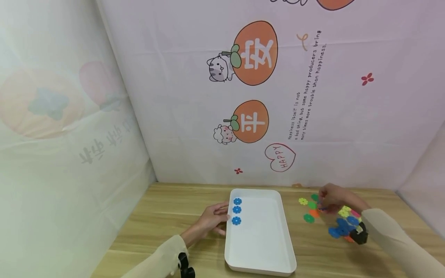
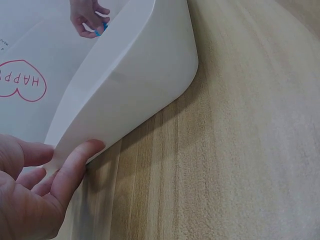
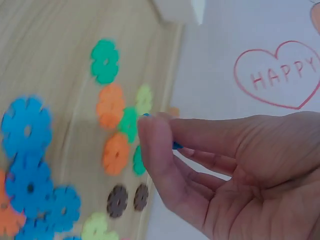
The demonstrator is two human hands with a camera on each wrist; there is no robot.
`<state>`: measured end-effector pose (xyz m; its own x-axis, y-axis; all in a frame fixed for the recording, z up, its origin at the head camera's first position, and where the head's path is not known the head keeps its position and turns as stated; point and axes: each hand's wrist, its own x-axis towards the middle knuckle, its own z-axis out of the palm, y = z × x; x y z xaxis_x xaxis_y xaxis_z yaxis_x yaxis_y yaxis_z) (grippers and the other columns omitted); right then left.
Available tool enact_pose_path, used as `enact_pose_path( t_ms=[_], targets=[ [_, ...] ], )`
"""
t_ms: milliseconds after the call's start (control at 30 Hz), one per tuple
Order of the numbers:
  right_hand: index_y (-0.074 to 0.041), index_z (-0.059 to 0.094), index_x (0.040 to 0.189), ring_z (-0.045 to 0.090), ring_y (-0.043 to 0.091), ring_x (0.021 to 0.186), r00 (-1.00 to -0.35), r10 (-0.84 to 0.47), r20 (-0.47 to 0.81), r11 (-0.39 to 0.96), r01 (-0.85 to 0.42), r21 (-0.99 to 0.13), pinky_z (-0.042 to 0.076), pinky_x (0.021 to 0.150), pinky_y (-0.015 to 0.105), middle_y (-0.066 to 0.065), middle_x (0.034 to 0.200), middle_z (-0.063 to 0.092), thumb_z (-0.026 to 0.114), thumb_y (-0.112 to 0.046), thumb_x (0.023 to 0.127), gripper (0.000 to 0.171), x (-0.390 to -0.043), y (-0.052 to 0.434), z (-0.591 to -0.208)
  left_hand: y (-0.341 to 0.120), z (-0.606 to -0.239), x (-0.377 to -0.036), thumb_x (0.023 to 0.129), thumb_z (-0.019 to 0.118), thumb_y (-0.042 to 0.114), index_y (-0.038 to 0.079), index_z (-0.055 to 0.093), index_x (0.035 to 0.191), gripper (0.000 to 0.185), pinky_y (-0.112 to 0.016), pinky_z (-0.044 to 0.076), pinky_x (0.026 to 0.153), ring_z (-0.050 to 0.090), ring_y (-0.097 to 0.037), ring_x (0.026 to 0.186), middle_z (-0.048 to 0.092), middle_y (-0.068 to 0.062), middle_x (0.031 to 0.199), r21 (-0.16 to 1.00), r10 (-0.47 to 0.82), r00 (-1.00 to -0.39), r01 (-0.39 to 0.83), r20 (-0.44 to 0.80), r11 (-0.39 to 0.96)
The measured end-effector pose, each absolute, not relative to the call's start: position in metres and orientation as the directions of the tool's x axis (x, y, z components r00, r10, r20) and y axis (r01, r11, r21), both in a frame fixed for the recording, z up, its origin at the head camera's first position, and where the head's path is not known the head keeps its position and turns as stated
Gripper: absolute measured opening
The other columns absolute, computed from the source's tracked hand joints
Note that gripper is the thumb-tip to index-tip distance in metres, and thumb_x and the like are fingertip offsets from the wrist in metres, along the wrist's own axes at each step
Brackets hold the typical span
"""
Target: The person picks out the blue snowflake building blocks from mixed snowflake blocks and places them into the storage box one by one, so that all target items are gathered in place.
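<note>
A shallow white tray point(image 1: 257, 243) stands on the wooden table. Along its left side lie several blue notched plastic discs, flower-shaped, one of them a blue disc point(image 1: 236, 221) nearest me. My left hand point(image 1: 213, 218) touches the tray's left edge, fingertips on the outer wall and at the rim. In the right wrist view, my right hand point(image 3: 215, 165) pinches a small blue disc point(image 3: 177, 145) between thumb and finger, mostly hidden by them. This hand is over the loose discs right of the tray, among them a green disc point(image 1: 308, 218) and an orange disc point(image 3: 116, 153).
A pile of blue discs point(image 1: 342, 227) lies under my right forearm, with yellow and pink ones beside it. Two dark brown discs point(image 3: 117, 201) show in the right wrist view. A printed white cloth point(image 1: 194, 116) hangs behind the table point(image 1: 167, 216).
</note>
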<state>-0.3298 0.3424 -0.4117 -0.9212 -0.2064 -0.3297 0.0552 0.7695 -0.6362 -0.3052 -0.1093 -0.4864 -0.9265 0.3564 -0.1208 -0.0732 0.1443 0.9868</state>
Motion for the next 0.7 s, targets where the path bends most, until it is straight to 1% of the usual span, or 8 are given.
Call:
enact_pose_path(
  t_ms=[67,167,233,333,567,600,700],
  targets=[
    [0.002,0.058,0.090,0.068,0.016,0.064,-0.920,-0.229,-0.317,0.738,0.048,-0.673,0.066,0.059,0.031,0.007,0.077,0.066,0.064,0.004,0.095,0.009,-0.332,0.338,-0.411,-0.109,-0.488,-0.305,0.102,0.064,0.003,0.000,0.046,0.156,0.057,-0.043,0.069,0.065,0.068,-0.041,0.119,0.051,-0.030,0.152,0.988,0.359,-0.926,-0.075,-0.118,0.133],
    [0.007,0.060,0.097,0.071,0.019,0.067,-0.921,-0.251,-0.298,0.683,0.050,-0.729,0.067,0.060,0.034,0.010,0.079,0.070,0.062,0.004,0.096,0.004,-0.335,0.331,-0.411,-0.109,-0.488,-0.305,0.102,0.063,0.002,0.000,0.046,0.155,0.056,-0.044,0.069,0.065,0.068,-0.042,0.119,0.052,-0.030,0.152,0.990,0.364,-0.925,-0.072,-0.111,0.118],
    [0.009,0.060,0.102,0.073,0.020,0.070,-0.922,-0.265,-0.282,0.653,0.044,-0.756,0.067,0.062,0.035,0.012,0.082,0.073,0.061,0.002,0.097,0.008,-0.337,0.325,-0.410,-0.109,-0.488,-0.305,0.102,0.063,0.001,0.000,0.046,0.155,0.056,-0.045,0.069,0.066,0.068,-0.042,0.119,0.052,-0.030,0.152,0.991,0.364,-0.925,-0.075,-0.111,0.111],
    [0.008,0.062,0.106,0.073,0.020,0.074,-0.927,-0.260,-0.271,0.617,0.056,-0.785,0.067,0.065,0.034,0.010,0.084,0.075,0.062,-0.002,0.099,0.013,-0.340,0.315,-0.408,-0.110,-0.487,-0.306,0.102,0.063,0.002,0.000,0.046,0.156,0.057,-0.045,0.069,0.067,0.068,-0.042,0.120,0.052,-0.030,0.152,0.991,0.361,-0.926,-0.078,-0.113,0.112],
    [0.014,0.060,0.120,0.072,0.015,0.080,-0.912,-0.336,-0.233,0.499,0.038,-0.866,0.068,0.075,0.032,0.006,0.089,0.074,0.061,-0.009,0.104,0.028,-0.346,0.288,-0.405,-0.110,-0.486,-0.306,0.102,0.063,0.002,0.001,0.046,0.156,0.057,-0.045,0.069,0.067,0.067,-0.042,0.122,0.052,-0.030,0.151,0.989,0.354,-0.927,-0.085,-0.123,0.121],
    [0.014,0.060,0.120,0.071,0.014,0.080,-0.909,-0.347,-0.229,0.476,0.040,-0.879,0.068,0.076,0.032,0.005,0.089,0.074,0.062,-0.009,0.104,0.028,-0.346,0.284,-0.404,-0.109,-0.486,-0.306,0.102,0.064,0.003,0.001,0.046,0.156,0.057,-0.045,0.069,0.067,0.067,-0.041,0.122,0.052,-0.029,0.151,0.988,0.351,-0.928,-0.088,-0.127,0.125],
    [0.014,0.060,0.118,0.073,0.017,0.084,-0.896,-0.392,-0.208,0.414,0.030,-0.910,0.068,0.084,0.036,0.010,0.095,0.074,0.062,-0.010,0.105,0.027,-0.347,0.271,-0.405,-0.109,-0.487,-0.306,0.102,0.064,0.003,0.002,0.047,0.156,0.056,-0.044,0.069,0.067,0.067,-0.040,0.122,0.053,-0.028,0.152,0.986,0.343,-0.929,-0.096,-0.137,0.134]
  ],
)
